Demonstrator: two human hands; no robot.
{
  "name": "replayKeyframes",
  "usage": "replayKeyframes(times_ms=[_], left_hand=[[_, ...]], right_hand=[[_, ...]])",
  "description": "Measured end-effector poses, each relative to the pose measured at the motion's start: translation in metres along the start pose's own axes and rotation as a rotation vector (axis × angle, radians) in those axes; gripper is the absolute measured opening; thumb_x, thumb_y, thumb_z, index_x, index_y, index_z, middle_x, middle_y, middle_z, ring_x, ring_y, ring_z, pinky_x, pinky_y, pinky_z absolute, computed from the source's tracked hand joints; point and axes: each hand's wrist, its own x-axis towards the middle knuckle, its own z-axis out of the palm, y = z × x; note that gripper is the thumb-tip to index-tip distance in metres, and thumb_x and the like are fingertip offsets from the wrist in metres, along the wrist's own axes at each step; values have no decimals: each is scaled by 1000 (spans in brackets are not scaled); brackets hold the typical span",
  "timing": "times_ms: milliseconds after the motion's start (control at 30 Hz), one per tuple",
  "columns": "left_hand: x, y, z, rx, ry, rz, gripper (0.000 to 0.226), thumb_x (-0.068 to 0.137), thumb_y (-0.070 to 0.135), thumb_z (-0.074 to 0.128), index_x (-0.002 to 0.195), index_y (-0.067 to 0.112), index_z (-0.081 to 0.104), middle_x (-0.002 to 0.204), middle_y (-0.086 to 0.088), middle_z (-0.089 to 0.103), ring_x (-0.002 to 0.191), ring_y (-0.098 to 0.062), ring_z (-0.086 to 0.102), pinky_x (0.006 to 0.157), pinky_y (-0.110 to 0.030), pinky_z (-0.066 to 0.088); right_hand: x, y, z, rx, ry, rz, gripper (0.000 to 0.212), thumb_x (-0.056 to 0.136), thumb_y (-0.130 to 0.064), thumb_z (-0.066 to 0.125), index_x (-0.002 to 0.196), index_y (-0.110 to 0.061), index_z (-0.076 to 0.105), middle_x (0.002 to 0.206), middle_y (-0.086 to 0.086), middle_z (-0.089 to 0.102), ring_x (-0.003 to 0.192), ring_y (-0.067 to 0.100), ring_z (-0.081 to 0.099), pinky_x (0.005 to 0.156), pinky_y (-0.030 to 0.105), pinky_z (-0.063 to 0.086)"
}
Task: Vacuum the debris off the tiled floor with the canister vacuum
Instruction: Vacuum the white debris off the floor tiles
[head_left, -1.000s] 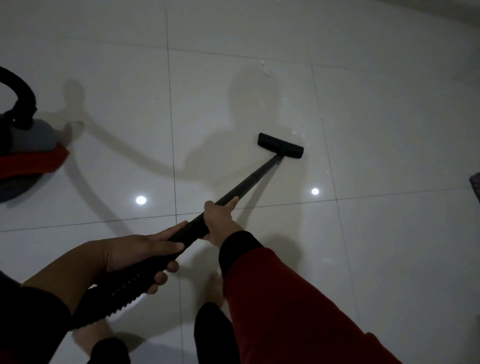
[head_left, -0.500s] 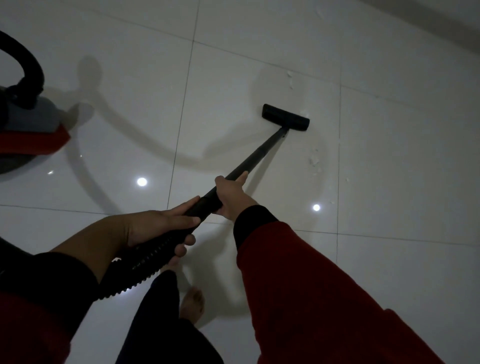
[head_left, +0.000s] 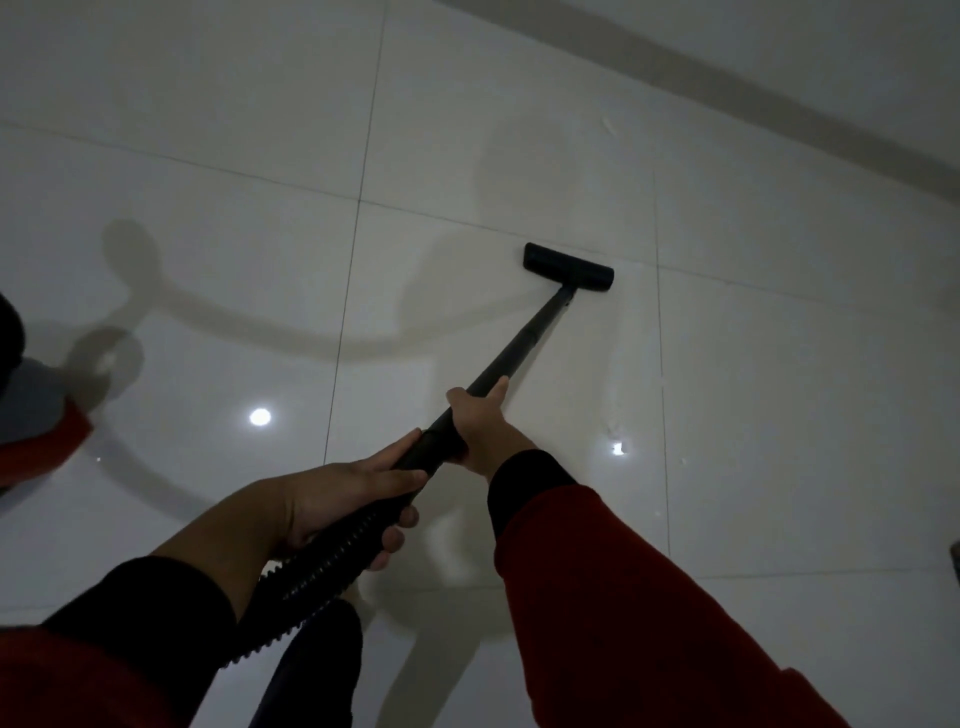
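A black vacuum wand (head_left: 524, 343) slants up and right across the white tiled floor (head_left: 779, 389), ending in a flat black floor head (head_left: 568, 267) resting on a tile near a grout line. My right hand (head_left: 480, 423) grips the wand midway. My left hand (head_left: 337, 501) holds it lower, where the ribbed black hose (head_left: 311, 577) begins. Small white debris bits (head_left: 615, 431) lie on the tile right of my right hand, and one more speck (head_left: 607, 126) sits farther off. The red and grey canister (head_left: 36, 415) shows partly at the left edge.
The base of a wall (head_left: 779, 119) runs diagonally across the upper right. A dark object (head_left: 955, 564) pokes in at the right edge. Two ceiling light reflections shine on the tiles. My dark trouser leg (head_left: 317, 670) is below the hose.
The floor head has slid forward and to the right, past the spot where debris lay beside it. My view has swung right, so the canister has slipped mostly off the left edge.
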Motion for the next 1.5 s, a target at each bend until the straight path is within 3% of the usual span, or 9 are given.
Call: replayKeyframes(times_ms=[400, 967, 1233, 1500], left_hand=[[41, 117, -13, -10, 2, 5, 60, 94, 21, 50, 140, 52, 25, 68, -7, 54, 47, -15, 52, 46, -26, 49], [159, 294, 29, -90, 31, 75, 60, 90, 24, 52, 136, 54, 30, 67, -6, 51, 48, -14, 49, 47, -26, 48], [194, 364, 27, -84, 16, 83, 65, 81, 28, 59, 133, 56, 33, 68, -5, 53, 49, -15, 50, 47, -27, 49], [226, 448, 5, -70, 7, 110, 63, 85, 25, 56, 136, 55, 31, 67, -5, 54, 49, -15, 52, 46, -26, 49]], right_hand=[[54, -116, 8, -41, -18, -8, 86, 94, -20, 43, 142, -46, -23, 85, 3, 43, 79, 28, 57, 57, 40, 54], [161, -315, -48, -149, -52, -17, 86, 94, -19, 43, 141, -49, -23, 84, 2, 48, 71, 21, 57, 40, 31, 48], [200, -384, -52, -164, -32, -26, 86, 92, -19, 44, 142, -50, -20, 86, 2, 49, 77, 23, 59, 53, 40, 54], [243, -467, -34, -176, -3, -61, 86, 91, -20, 44, 143, -48, -19, 87, 2, 50, 75, 22, 57, 51, 38, 52]])
